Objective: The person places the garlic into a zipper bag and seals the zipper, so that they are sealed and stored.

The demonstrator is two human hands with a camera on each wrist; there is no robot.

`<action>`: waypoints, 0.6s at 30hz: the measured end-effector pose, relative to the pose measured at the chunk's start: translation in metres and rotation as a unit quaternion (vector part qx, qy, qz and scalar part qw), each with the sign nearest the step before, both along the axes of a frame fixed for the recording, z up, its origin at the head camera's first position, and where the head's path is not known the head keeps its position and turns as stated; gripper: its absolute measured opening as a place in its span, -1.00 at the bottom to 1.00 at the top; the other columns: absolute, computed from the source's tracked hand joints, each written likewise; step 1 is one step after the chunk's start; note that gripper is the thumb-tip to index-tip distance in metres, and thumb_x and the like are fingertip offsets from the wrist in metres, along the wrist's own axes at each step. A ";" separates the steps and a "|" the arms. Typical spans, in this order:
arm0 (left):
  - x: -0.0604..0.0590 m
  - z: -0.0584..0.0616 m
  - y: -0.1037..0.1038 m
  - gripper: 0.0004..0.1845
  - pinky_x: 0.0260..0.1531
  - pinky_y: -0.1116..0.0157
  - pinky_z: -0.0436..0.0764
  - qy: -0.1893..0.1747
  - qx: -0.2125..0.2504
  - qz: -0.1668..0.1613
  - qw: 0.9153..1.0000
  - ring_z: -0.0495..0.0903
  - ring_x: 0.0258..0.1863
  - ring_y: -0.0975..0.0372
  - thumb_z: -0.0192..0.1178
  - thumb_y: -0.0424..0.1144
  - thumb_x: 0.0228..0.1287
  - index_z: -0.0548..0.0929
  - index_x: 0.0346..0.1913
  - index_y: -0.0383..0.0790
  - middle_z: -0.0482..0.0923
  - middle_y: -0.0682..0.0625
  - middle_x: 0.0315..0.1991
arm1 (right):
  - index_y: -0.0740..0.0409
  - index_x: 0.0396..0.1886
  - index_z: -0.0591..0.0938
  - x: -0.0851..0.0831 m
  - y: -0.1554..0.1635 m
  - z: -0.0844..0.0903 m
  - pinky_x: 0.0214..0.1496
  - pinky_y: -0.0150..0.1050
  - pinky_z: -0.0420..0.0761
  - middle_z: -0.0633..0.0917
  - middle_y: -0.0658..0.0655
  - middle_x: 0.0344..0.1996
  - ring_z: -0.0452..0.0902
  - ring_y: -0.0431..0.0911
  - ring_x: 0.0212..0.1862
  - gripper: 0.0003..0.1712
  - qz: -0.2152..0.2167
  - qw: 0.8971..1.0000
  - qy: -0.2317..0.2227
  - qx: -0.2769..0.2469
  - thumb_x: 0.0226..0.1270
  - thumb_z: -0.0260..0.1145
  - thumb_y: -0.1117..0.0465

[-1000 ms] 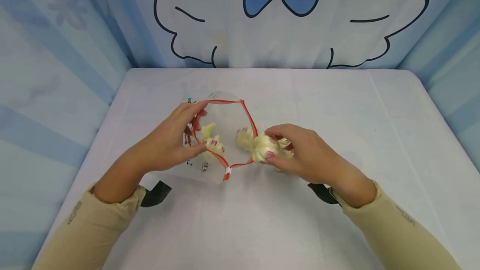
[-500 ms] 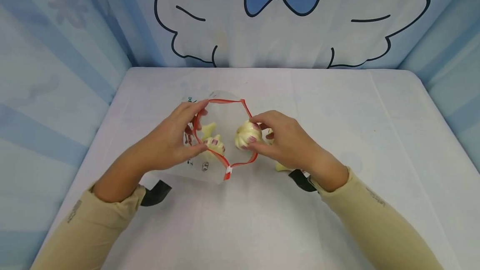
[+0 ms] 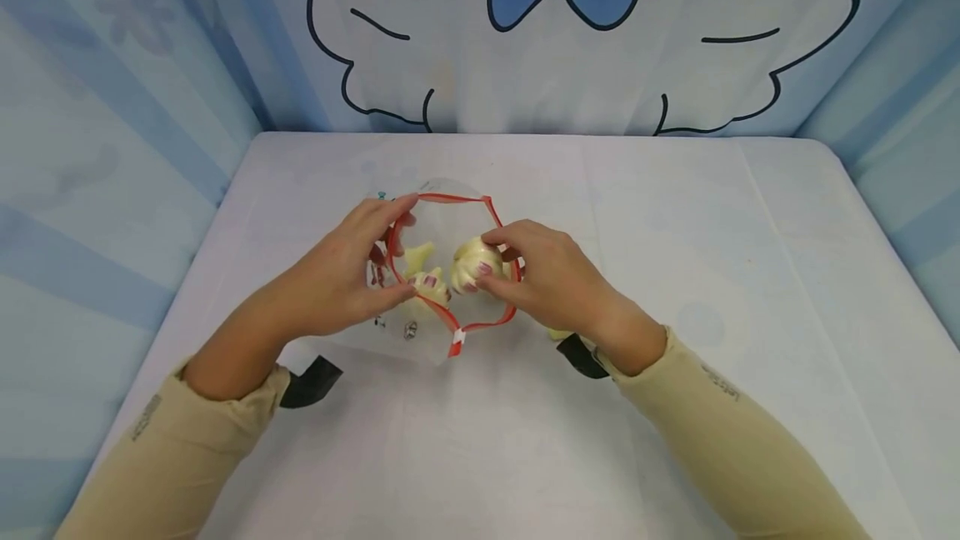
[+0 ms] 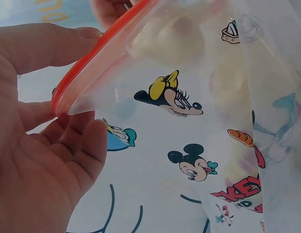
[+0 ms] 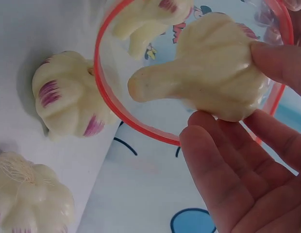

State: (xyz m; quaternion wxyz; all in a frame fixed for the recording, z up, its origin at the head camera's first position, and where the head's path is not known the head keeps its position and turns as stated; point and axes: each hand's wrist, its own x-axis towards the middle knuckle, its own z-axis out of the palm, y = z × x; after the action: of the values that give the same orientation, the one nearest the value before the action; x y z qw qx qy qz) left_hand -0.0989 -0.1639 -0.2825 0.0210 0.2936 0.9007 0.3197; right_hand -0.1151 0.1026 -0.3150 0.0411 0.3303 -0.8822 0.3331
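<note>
**A:** Give me the whole picture first.

**B:** I see a table (image 3: 675, 232) under a pale cloth, with a clear zip bag (image 3: 420, 332) lying left of centre, its red-rimmed mouth (image 3: 498, 227) facing right and propped wide. Two garlic bulbs (image 3: 426, 282) already sit inside, near the left rim.

**A:** The hands?

**B:** My left hand (image 3: 337, 277) pinches the near-left part of the rim between thumb and fingers, holding the mouth up; the left wrist view shows the thumb (image 4: 48, 46) over the red strip and fingers under it. My right hand (image 3: 543, 273) has its fingers clamped round a third bulb (image 3: 474, 261), which is right at the mouth, just crossing the rim. In the right wrist view its stem (image 5: 150, 82) points into the ring.

**A:** So how far along?

**B:** I'd judge it past halfway. Two bulbs are in and one is entering but not released. Two loose bulbs (image 5: 68, 99) lie on the cloth just outside the rim, to the right, mostly hidden behind my hand from the head view. The zip isn't closed.
</note>
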 end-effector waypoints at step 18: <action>0.000 0.001 0.000 -0.05 -0.11 0.11 0.60 -0.003 0.000 0.002 1.000 0.40 -0.04 0.15 0.47 -0.36 0.13 0.16 0.52 -0.34 0.38 -0.15 0.16 | 0.33 -0.06 0.70 0.001 -0.004 -0.002 -0.09 -0.13 0.65 0.74 0.18 -0.13 0.73 -0.06 -0.19 -0.72 -0.054 0.998 -0.019 0.005 0.31 0.41 0.25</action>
State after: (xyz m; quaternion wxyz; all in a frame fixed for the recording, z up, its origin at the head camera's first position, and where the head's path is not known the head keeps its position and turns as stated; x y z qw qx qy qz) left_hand -0.0987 -0.1636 -0.2810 0.0228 0.2913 0.9011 0.3203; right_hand -0.1141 0.0983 -0.3174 0.0402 0.2755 -0.9013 0.3319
